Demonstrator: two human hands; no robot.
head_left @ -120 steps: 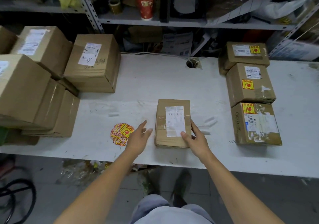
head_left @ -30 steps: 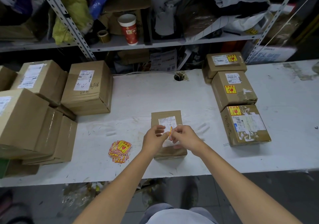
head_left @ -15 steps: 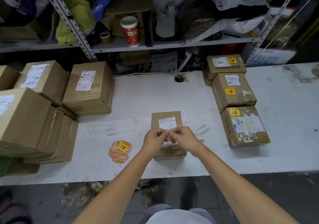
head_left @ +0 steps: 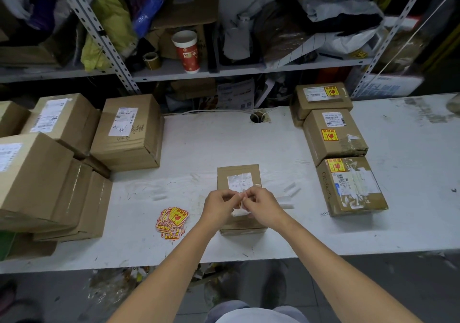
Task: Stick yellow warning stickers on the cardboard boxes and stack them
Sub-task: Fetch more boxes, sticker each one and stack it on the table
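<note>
A small cardboard box with a white label lies at the middle front of the white table. Just above its near half, my left hand and my right hand meet, both pinching one yellow sticker held edge-on between the fingertips. A loose pile of yellow and red warning stickers lies on the table left of the box. Three boxes bearing yellow stickers stand in a row at the right: near, middle and far.
Several unlabelled cardboard boxes are piled at the left of the table. Behind it stands a metal shelf with a red paper cup, a tape roll and bags. A cable hole sits at the table's back.
Four seconds ago both hands lay flat beside the box. Since one second ago they have stayed together over it, pinching the sticker, with only small finger movement.
</note>
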